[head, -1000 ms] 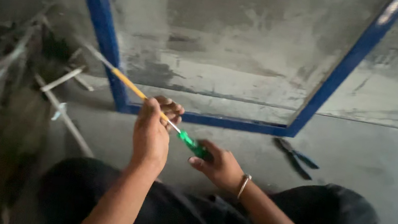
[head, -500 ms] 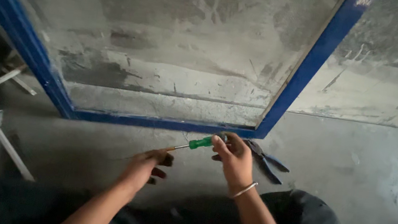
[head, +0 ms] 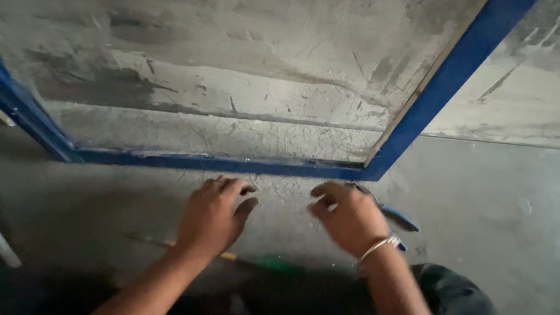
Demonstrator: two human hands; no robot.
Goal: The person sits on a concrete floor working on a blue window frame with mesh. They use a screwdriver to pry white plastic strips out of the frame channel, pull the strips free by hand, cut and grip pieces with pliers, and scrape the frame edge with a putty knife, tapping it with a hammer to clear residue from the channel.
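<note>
The screwdriver [head: 260, 260], held between both hands half a second ago, now lies on the concrete floor [head: 534, 231] by the knees, while the left hand [head: 212, 215] and right hand [head: 347, 216], both empty with fingers loosely curled, reach toward the blue frame [head: 222, 165], pliers [head: 394, 216] just beside the right.

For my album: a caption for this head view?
Both hands, left and right, hover empty near a blue frame; screwdriver on floor.
</note>
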